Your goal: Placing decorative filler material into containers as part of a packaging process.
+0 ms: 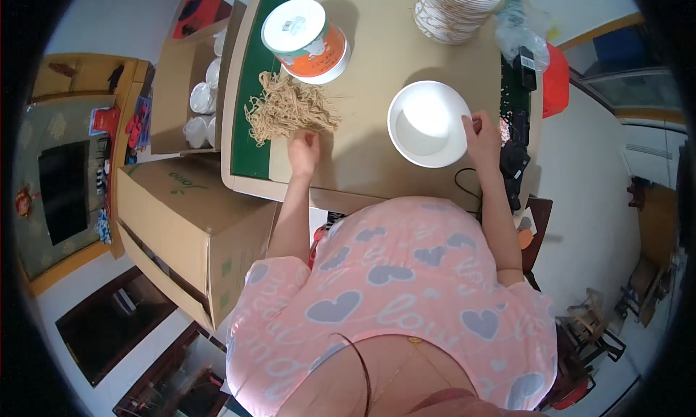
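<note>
On the brown sheet covering the table stands a round white bowl [428, 145], its open top facing up and its inside bare. My right hand [482, 138] pinches the bowl's right rim between thumb and fingers. A loose heap of tan twine [286, 109] lies at the left of the table. My left hand [304, 156] is at the heap's near edge with its fingers curled closed; whether a strand is between them is too small to tell. Behind the twine stands an orange and white tub [312, 51] with a pale round top.
A tall stack of nested white bowls [446, 14] is at the far right, beside a clear plastic bag [518, 25]. Black devices [515, 156] and a cable line the right edge. A large cardboard box [196, 221] and an open carton of white containers [174, 112] stand left.
</note>
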Demonstrator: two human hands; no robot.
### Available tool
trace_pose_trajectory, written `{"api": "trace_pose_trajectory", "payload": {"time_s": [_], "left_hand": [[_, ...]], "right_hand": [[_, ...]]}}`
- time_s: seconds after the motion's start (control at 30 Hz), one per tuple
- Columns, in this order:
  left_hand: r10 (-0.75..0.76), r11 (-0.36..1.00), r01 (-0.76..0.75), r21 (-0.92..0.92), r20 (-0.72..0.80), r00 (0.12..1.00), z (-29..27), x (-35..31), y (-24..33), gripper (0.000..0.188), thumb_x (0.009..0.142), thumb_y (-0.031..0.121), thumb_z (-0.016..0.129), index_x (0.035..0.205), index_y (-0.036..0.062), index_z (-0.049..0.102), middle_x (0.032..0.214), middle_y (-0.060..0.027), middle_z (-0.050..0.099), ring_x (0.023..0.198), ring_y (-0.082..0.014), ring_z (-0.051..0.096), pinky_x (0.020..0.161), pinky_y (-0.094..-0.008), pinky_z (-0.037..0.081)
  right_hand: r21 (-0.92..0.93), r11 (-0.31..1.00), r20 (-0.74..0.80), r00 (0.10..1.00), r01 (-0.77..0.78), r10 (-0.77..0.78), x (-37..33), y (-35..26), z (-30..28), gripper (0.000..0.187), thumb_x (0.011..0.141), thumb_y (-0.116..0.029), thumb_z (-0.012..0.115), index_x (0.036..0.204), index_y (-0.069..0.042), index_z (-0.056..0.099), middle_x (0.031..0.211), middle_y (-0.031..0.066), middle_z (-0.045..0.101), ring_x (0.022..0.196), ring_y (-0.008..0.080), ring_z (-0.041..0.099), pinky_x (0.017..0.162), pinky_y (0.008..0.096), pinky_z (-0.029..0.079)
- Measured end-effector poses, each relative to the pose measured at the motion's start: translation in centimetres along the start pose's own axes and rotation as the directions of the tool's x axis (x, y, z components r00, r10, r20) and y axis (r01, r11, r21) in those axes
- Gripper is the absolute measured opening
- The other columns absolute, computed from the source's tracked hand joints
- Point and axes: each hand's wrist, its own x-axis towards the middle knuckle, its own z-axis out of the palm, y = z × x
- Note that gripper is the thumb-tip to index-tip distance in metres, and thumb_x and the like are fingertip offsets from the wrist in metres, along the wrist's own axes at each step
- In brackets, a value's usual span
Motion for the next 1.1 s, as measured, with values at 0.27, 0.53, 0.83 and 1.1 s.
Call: {"api": "trace_pose_trajectory", "payload": {"time_s": [0.27, 0.53, 0.83, 1.1], "left_hand": [[-0.187, 0.686, -0.208, -0.697, -0.445, 0.876, -13.6, 3.6, 11.5, 0.006, 0.089, 0.007, 0.057, 0.089, 0.0013, 0.054, 0.078, -0.0028, 0.057, 0.07, -0.0085, 0.051, 0.064, -0.0216, 0.043], [0.117, 0.872, -0.166, -0.46, -0.133, 0.984, -11.2, -0.7, 17.6, 0.007, 0.081, 0.004, 0.064, 0.088, 0.0044, 0.063, 0.07, -0.0026, 0.057, 0.053, -0.0063, 0.045, 0.048, -0.0216, 0.038], [0.164, 0.849, -0.155, -0.505, -0.027, 0.986, -7.7, -5.0, 17.8, 0.01, 0.079, 0.002, 0.066, 0.088, 0.0024, 0.063, 0.064, -0.0051, 0.051, 0.05, -0.0107, 0.044, 0.046, -0.0252, 0.038], [0.22, 0.831, -0.164, -0.532, 0.044, 0.974, -7.4, -6.4, 15.7, 0.009, 0.077, 0.001, 0.07, 0.085, 0.002, 0.068, 0.06, -0.0035, 0.047, 0.051, -0.0089, 0.043, 0.046, -0.0239, 0.035]], "right_hand": [[0.148, 0.946, -0.314, 0.921, 0.29, -0.233, -2.4, -3.5, -3.4, 0.014, 0.085, -0.01, 0.06, 0.097, -0.004, 0.061, 0.087, 0.0077, 0.06, 0.076, 0.0169, 0.057, 0.067, 0.028, 0.047], [0.759, 0.615, 0.385, 0.909, -0.215, -0.158, -7.1, -10.7, 1.4, 0.02, 0.093, -0.013, 0.051, 0.105, 0.0, 0.062, 0.092, 0.0025, 0.061, 0.084, 0.009, 0.056, 0.076, 0.0232, 0.045], [0.763, 0.385, 0.61, 0.775, -0.52, -0.163, -7.3, -11.0, 5.1, 0.02, 0.093, -0.017, 0.052, 0.098, 0.0, 0.061, 0.09, 0.0045, 0.061, 0.085, 0.0103, 0.057, 0.081, 0.0256, 0.047], [0.851, 0.057, 0.525, 0.85, -0.523, -0.036, -7.2, -9.5, 3.3, 0.009, 0.093, -0.011, 0.048, 0.094, -0.003, 0.052, 0.082, 0.0045, 0.054, 0.075, 0.014, 0.055, 0.074, 0.0287, 0.047]]}}
